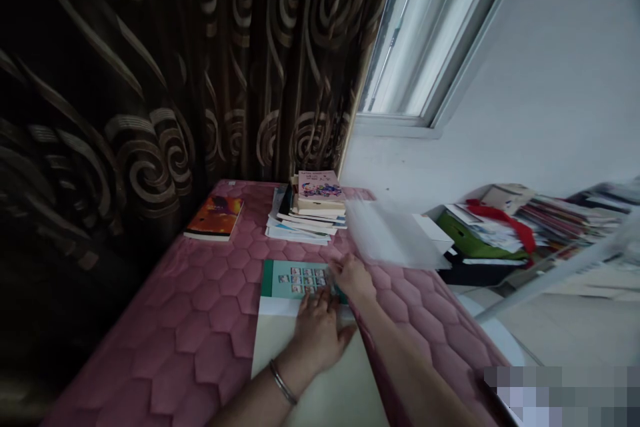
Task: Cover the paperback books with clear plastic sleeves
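Observation:
A green printed cover (280,278) with rows of small pictures lies at the middle of the bed. Below it, towards me, extends a pale cream sheet (340,387), with a white strip where the two meet. My left hand (320,330), with a metal bangle (283,384) at the wrist, rests palm down across this join, fingers spread and tips on the green part. At the green cover's right edge, my right hand (355,278) has its fingers bent and close together over that edge. Its fingertips are slightly blurred, and its thumb is hidden.
Behind the cover stands a stack of books (320,204). An orange book (214,217) lies far left by the dark curtain (240,67). Transparent plastic sheets (395,234) lie at the right edge of the pink quilted bedding (210,320). Boxes of papers (480,234) stand beyond.

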`<action>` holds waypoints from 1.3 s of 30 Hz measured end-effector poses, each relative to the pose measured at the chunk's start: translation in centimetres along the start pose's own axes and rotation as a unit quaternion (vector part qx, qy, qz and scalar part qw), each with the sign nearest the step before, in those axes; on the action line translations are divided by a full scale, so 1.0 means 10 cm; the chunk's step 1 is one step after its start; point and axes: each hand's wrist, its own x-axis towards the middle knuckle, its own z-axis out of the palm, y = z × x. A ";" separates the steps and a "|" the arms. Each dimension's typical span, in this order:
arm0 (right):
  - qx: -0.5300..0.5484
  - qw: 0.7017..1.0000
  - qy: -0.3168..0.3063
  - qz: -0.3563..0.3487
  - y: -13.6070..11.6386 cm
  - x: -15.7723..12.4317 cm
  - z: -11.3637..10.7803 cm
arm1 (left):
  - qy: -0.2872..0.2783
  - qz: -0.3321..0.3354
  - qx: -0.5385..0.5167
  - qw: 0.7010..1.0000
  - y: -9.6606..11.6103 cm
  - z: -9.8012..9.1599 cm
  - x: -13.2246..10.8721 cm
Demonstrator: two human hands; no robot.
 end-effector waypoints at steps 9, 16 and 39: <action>-0.071 0.995 0.057 -0.039 -0.03 -0.13 0.19 | 0.012 -0.118 0.067 0.991 -0.47 -0.27 0.21; -0.062 0.995 0.054 -0.051 -0.09 -0.12 0.08 | 0.018 -0.086 0.084 0.993 -0.69 -0.36 0.18; -0.013 0.985 -0.010 -0.171 -0.01 -0.42 0.05 | 0.021 -0.181 0.111 0.977 -1.05 -0.63 0.02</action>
